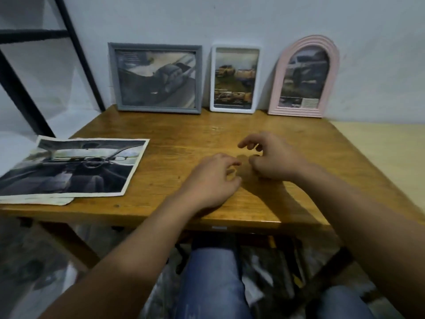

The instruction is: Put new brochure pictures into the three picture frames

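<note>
Both hands hover empty over the surface: left hand and right hand, fingers loosely curled. Grey frame, white frame and pink arched frame each hold a picture. Brochure pages remain at left; task appears complete or not started.

Single head-level view, forward and down, close over the wooden table
</note>
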